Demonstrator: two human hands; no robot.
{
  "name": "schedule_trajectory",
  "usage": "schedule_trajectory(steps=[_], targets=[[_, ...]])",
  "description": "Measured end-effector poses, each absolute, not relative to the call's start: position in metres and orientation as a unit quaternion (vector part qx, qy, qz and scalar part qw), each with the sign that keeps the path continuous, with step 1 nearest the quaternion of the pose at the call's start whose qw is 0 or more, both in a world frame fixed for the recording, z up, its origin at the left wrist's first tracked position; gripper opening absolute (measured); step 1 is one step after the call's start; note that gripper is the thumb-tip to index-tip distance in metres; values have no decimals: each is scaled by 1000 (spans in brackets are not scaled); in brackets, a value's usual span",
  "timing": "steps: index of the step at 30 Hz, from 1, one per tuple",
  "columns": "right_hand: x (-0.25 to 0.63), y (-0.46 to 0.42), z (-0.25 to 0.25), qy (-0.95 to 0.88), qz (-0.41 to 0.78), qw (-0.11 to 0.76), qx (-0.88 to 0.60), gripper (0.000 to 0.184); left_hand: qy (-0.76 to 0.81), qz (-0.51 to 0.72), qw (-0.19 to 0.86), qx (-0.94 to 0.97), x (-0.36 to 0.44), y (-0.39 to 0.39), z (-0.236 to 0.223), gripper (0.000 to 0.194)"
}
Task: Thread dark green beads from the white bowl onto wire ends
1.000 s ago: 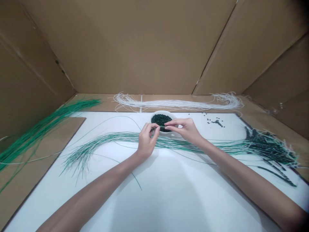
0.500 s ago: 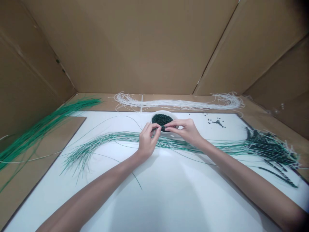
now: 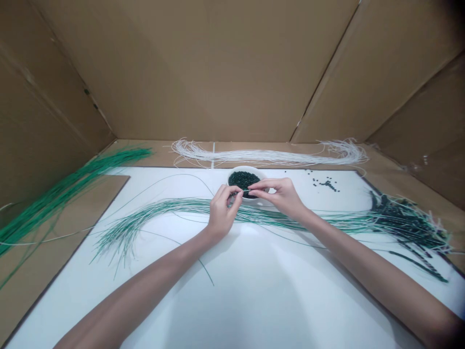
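My left hand [image 3: 222, 212] pinches a thin green-and-pale strand [image 3: 246, 190] between thumb and fingers, just over the near side of a white bowl [image 3: 259, 172]. Dark green beads [image 3: 242, 180] fill the bowl. From the right, my right hand [image 3: 284, 196] is closed in a pinch at the strand's tip; whatever small thing lies between its fingertips is too tiny to name. Below both hands, a long bundle of green and white strands [image 3: 189, 204] runs across the white board, its right end carrying many dark beads [image 3: 407, 225].
Loose dark beads [image 3: 327, 184] lie scattered right of the bowl. Behind it stretches a bundle of white strands [image 3: 269, 156]. Green strands [image 3: 72, 191] are heaped at the left on cardboard. Cardboard walls [image 3: 203, 72] enclose the white board [image 3: 232, 300].
My right fingertips have shifted very slightly along the strand's tip. The left hand, the bowl and the bundles stay where they were.
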State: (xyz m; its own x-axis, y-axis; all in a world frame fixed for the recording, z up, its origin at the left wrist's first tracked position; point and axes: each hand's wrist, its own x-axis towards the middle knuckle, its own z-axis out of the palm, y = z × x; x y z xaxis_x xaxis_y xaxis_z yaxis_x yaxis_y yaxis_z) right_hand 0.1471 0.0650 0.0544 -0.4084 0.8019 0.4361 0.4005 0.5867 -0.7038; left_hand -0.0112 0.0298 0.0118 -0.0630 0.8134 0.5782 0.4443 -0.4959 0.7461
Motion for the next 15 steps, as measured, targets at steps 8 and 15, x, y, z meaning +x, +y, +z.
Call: schedule_trajectory(steps=[8, 15], targets=[[149, 67, 51, -829, 206, 385, -350, 12, 480, 540, 162, 673, -11, 30, 12, 9], [151, 72, 45, -885, 118, 333, -303, 13, 468, 515, 145, 703, -12, 30, 9, 9]])
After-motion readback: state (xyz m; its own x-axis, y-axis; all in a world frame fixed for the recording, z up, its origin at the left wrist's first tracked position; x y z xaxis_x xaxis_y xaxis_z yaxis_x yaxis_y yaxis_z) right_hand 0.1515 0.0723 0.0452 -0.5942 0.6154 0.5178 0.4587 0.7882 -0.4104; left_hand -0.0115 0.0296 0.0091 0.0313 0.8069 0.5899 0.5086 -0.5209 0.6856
